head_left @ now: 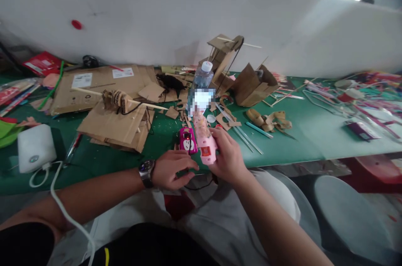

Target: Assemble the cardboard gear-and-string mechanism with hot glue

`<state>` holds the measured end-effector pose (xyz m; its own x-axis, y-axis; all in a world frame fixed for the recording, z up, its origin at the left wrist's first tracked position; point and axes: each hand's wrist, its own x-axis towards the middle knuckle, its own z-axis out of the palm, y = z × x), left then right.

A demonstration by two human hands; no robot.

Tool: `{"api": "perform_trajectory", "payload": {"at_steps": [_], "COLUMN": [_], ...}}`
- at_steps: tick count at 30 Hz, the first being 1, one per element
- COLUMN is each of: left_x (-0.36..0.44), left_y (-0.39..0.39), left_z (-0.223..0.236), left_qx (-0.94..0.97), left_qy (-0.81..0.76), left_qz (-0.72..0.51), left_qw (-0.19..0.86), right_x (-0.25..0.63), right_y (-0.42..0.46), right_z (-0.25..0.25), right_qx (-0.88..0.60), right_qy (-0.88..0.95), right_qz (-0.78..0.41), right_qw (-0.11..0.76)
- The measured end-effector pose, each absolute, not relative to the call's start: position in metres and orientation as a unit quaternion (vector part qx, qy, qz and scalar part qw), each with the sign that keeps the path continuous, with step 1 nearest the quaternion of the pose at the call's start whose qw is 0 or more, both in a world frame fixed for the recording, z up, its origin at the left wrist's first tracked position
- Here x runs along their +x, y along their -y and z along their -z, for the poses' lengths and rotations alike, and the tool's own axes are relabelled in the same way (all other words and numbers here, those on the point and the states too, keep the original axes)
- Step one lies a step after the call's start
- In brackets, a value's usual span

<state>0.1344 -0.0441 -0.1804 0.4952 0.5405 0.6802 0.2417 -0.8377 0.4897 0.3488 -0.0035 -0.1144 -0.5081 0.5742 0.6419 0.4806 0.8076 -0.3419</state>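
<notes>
My right hand (228, 155) is wrapped round a pink glue gun (205, 138) with a speckled front part and an orange-red patch at its rear end. The gun points away from me over the table, toward a bright, pixelated patch. Just left of it lies a magenta power socket (187, 140) with a small red light and a dark cord at it. My left hand (174, 169), with a watch (146, 170) on its wrist, rests at the table's front edge below the socket. Its fingers are loosely stretched and hold nothing visible.
Cardboard pieces (113, 121) with a wooden stick stand at left, near a white device (36, 147) with a cable. A bottle (204, 74), a cardboard structure (224, 48) and an open cardboard box (255, 86) stand behind. Clear sticks (243, 134) lie at right, and stools (348, 211) stand below.
</notes>
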Motion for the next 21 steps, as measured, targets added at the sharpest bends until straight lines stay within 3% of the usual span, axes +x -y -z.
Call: {"api": "perform_trajectory", "payload": {"at_steps": [6, 14, 21], "left_x": [0.134, 0.076, 0.017], "left_y": [0.078, 0.149, 0.132], "left_z": [0.182, 0.195, 0.199], "left_qx": [0.850, 0.755, 0.667], "left_qy": [-0.209, -0.449, -0.509], "left_qz": [-0.470, -0.476, -0.535], "left_qw": [0.113, 0.043, -0.097], "right_x": [0.340, 0.334, 0.326], "right_y": [0.007, 0.016, 0.022], "right_z": [0.114, 0.104, 0.106], "right_qx": [-0.252, -0.179, -0.189], "right_qy": [0.885, 0.908, 0.918], "right_qz": [0.003, 0.021, 0.028], "right_qw": [0.392, 0.378, 0.347]}}
